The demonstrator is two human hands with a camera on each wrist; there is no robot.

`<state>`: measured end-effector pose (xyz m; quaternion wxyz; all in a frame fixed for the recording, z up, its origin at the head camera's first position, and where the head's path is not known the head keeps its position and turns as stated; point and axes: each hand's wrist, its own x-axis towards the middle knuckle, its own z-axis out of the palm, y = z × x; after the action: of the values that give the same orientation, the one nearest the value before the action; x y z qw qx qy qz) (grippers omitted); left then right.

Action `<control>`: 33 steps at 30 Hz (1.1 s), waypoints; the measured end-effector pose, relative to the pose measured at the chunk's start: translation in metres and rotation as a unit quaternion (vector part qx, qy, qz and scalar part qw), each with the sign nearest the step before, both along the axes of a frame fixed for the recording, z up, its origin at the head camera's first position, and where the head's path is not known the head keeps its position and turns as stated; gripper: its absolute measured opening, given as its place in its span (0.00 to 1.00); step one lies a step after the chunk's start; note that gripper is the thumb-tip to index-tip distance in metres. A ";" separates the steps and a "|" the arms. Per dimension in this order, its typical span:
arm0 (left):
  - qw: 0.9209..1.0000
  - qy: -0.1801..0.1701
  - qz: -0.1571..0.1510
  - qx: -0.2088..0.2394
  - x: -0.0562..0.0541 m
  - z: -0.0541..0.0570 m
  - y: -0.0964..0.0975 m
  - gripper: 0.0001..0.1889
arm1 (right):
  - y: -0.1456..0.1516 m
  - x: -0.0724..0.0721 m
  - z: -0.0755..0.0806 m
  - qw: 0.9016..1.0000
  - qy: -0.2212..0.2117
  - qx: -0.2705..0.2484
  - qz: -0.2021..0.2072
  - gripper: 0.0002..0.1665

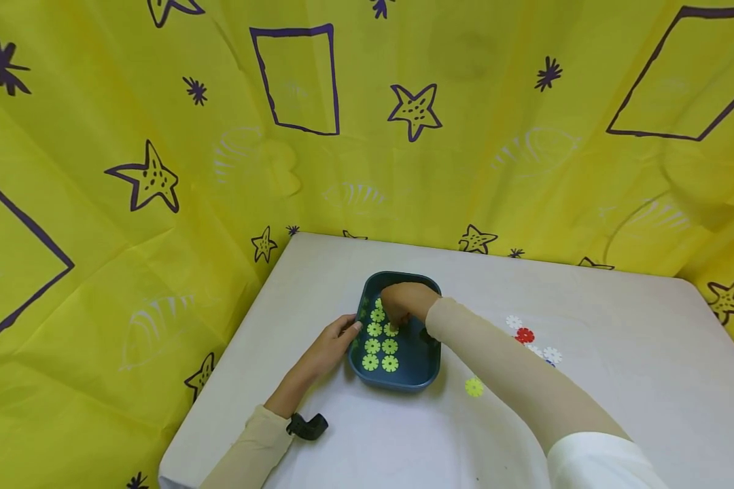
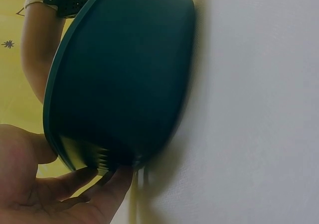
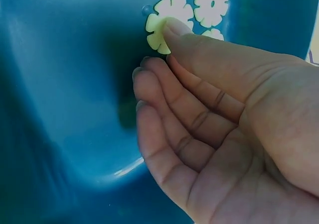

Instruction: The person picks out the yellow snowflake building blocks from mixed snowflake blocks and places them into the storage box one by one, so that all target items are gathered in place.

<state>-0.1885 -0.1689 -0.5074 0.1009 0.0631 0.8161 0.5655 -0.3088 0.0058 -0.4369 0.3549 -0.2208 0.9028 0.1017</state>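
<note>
A dark blue tray with rounded corners sits on the table. My left hand holds its left side, thumb at the rim and fingers against the outer wall. Inside it, yellow notched flower-shaped discs lie in two columns along the left half. My right hand reaches into the tray over the far end of these columns. In the right wrist view, its thumb and fingers pinch the edge of a yellow flower-shaped disc, close to the tray floor. The index fingertip is hidden behind the thumb.
Right of the tray, partly behind my right forearm, lie a red disc, white discs and a bit of blue. One loose yellow disc lies near the tray's front right corner. Yellow patterned cloth hangs behind the table.
</note>
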 end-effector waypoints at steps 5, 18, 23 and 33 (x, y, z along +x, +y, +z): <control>1.000 0.000 -0.001 0.001 -0.001 -0.001 0.001 0.28 | 0.014 0.004 0.019 0.997 0.035 -0.052 0.038 0.13; 1.000 -0.003 0.010 -0.001 0.000 -0.002 0.000 0.28 | 0.107 0.024 0.093 0.965 0.071 -0.248 0.038 0.12; 1.000 0.000 0.013 -0.002 0.001 -0.002 0.000 0.28 | 0.145 0.045 0.090 0.959 0.071 -0.273 0.012 0.12; 1.000 0.001 0.009 -0.005 0.001 -0.002 0.001 0.28 | 0.196 0.089 0.028 0.941 0.040 -0.331 -0.063 0.08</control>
<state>-0.1874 -0.1679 -0.5095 0.0958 0.0557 0.8197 0.5620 -0.2201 0.2016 -0.4089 0.2309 -0.2639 0.9110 -0.2170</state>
